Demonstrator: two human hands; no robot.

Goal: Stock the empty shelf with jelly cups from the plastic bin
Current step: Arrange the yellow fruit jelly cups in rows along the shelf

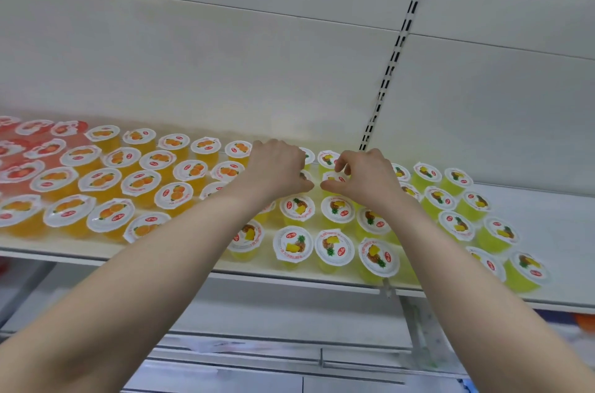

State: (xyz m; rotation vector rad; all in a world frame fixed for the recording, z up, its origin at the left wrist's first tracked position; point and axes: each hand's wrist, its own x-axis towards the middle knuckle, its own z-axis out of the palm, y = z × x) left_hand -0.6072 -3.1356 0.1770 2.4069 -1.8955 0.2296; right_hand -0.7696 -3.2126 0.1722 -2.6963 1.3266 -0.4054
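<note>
A single head-worn, wide-angle view looks forward and slightly down along the person's two outstretched forearms, near enough that the left hand (277,167) and right hand (363,177) sit almost at frame centre, over the jelly cups (293,243). The white shelf (547,209) crosses the lower-middle of the frame from the left edge to the right, slanting down to the right, and its front lip lies close below the camera. The pale back panel (225,70) and a slotted upright (399,38) fill the upper half, and lower shelving (257,357) shows along the bottom edge.
</note>
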